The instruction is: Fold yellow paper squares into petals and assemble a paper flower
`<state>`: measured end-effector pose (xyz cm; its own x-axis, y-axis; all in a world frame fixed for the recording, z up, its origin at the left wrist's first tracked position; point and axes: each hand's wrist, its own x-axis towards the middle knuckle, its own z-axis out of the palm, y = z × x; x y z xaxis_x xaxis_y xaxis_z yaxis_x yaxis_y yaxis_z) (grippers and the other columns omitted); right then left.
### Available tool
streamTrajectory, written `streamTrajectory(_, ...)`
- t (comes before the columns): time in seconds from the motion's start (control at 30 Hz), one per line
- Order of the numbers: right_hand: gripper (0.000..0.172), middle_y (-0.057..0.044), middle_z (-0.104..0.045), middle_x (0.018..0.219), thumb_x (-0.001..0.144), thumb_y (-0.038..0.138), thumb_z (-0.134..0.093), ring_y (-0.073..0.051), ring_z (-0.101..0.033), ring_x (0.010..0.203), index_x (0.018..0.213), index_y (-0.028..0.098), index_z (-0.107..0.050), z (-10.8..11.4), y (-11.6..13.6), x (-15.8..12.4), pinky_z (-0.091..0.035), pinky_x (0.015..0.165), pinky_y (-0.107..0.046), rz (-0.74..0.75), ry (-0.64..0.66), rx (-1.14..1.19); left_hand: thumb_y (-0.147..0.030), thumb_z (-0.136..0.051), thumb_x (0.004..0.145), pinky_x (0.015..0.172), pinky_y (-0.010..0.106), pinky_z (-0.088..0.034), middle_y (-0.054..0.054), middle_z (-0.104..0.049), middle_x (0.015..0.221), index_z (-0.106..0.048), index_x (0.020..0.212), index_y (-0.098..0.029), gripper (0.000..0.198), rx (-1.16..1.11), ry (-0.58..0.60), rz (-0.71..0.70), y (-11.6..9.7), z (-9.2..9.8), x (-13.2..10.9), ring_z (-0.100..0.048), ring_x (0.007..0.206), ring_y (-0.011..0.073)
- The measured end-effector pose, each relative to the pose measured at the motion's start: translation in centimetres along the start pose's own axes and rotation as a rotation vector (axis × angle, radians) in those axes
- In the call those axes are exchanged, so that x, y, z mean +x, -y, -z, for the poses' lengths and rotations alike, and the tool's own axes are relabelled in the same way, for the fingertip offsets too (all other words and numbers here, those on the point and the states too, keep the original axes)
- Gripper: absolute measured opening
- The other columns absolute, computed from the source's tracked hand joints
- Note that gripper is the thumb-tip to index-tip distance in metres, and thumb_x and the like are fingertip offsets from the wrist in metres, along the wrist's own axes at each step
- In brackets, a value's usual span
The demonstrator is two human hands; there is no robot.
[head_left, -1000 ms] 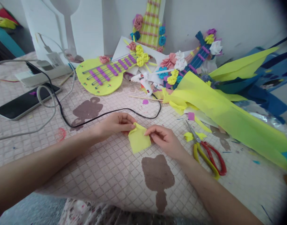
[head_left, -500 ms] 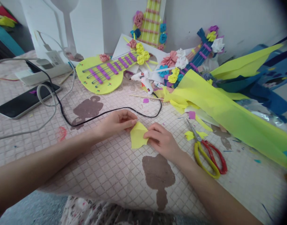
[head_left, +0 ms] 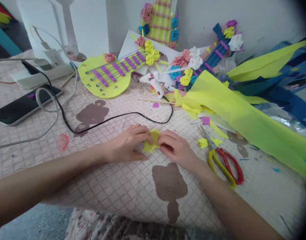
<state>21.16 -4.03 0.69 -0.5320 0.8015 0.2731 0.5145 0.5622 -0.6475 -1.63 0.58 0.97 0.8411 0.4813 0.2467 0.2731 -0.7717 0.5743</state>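
A small piece of yellow crepe paper [head_left: 154,136] is between my hands, low over the table. My right hand [head_left: 177,148] pinches its right edge between thumb and fingers. My left hand [head_left: 129,143] bends its fingers over the left side, fingertips touching the paper. The left thumb is spread below, apart from the paper. Scissors [head_left: 220,156] with one yellow and one red handle lie right of my right hand, blades on yellow paper scraps [head_left: 203,143].
Behind my hands lie a white glue gun [head_left: 155,85] with a black cord [head_left: 118,116], a yellow paper guitar [head_left: 105,90] and a blue flowered one [head_left: 212,60]. A long yellow crepe sheet [head_left: 240,116] covers the right. A phone [head_left: 20,105] and power strip [head_left: 33,78] sit left.
My left hand has rolled over the paper, its thumb parting from the fingers. The paper shows smaller, partly folded or covered. My right hand keeps its pinch, and the view has shifted slightly.
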Motion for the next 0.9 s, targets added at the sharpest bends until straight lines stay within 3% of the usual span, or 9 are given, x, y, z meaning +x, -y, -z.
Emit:
streamTrajectory(0.1, 0.011, -0.004, -0.058, 0.089, 0.084, 0.011, -0.054, -0.016, -0.056, 0.084, 0.087, 0.021, -0.057, 0.2, -0.2, 0.1, -0.046, 0.073, -0.030, -0.072, -0.070, 0.094, -0.024, -0.071, 0.074, 0.089, 0.038, -0.041, 0.008, -0.056, 0.107, -0.060, 0.101, -0.018, 0.030, 0.001, -0.024, -0.016, 0.2, -0.2, 0.0, -0.051, 0.100, 0.0225)
streamTrajectory(0.23, 0.012, -0.003, -0.058, 0.089, 0.082, 0.010, -0.056, -0.016, -0.056, 0.085, 0.084, 0.021, -0.058, 0.5, -0.2, 0.2, -0.045, 0.075, -0.030, -0.112, -0.069, 0.197, -0.015, -0.062, 0.080, 0.088, 0.035, -0.042, 0.007, -0.057, 0.100, -0.062, 0.093, -0.017, 0.013, 0.026, -0.075, -0.037, 0.2, -0.4, 0.1, -0.052, 0.095, 0.0193)
streamTrajectory(0.4, 0.022, -0.003, -0.052, 0.100, 0.079, 0.002, -0.053, -0.010, -0.051, 0.070, 0.090, 0.021, -0.057, 0.9, 0.1, -0.1, -0.043, 0.063, -0.025, -0.170, 0.025, 0.123, -0.013, -0.051, 0.087, 0.084, 0.033, -0.040, 0.006, -0.060, 0.093, -0.062, 0.081, -0.016, 0.013, 0.099, -0.106, -0.064, 0.3, -0.5, 0.1, -0.052, 0.089, 0.0169)
streamTrajectory(0.53, 0.019, -0.004, -0.051, 0.099, 0.082, 0.004, -0.051, -0.014, -0.053, 0.086, 0.089, 0.020, -0.056, 1.4, 0.5, -0.5, -0.044, 0.074, -0.027, -0.135, 0.133, 0.011, -0.016, -0.049, 0.090, 0.084, 0.035, -0.038, 0.005, -0.063, 0.091, -0.061, 0.081, -0.016, 0.015, 0.164, -0.058, -0.081, 0.4, -0.2, 0.1, -0.053, 0.088, 0.0175)
streamTrajectory(0.67, 0.011, -0.004, -0.052, 0.097, 0.086, 0.010, -0.052, -0.015, -0.053, 0.089, 0.087, 0.020, -0.056, 1.4, 0.8, -0.6, -0.044, 0.078, -0.028, -0.136, 0.143, 0.005, -0.016, -0.051, 0.088, 0.084, 0.034, -0.040, 0.006, -0.063, 0.090, -0.062, 0.082, -0.016, 0.013, 0.063, -0.036, -0.054, 0.5, 0.0, 0.4, -0.055, 0.087, 0.0169)
streamTrajectory(0.9, 0.011, -0.003, -0.051, 0.093, 0.085, 0.009, -0.054, -0.013, -0.052, 0.081, 0.084, 0.020, -0.056, 0.4, 1.1, -0.6, -0.044, 0.072, -0.026, -0.221, 0.019, 0.038, -0.014, -0.057, 0.083, 0.072, 0.027, -0.045, 0.005, -0.063, 0.082, -0.062, 0.078, -0.014, 0.007, -0.171, -0.053, 0.032, 0.6, 0.0, 1.2, -0.057, 0.077, 0.0138)
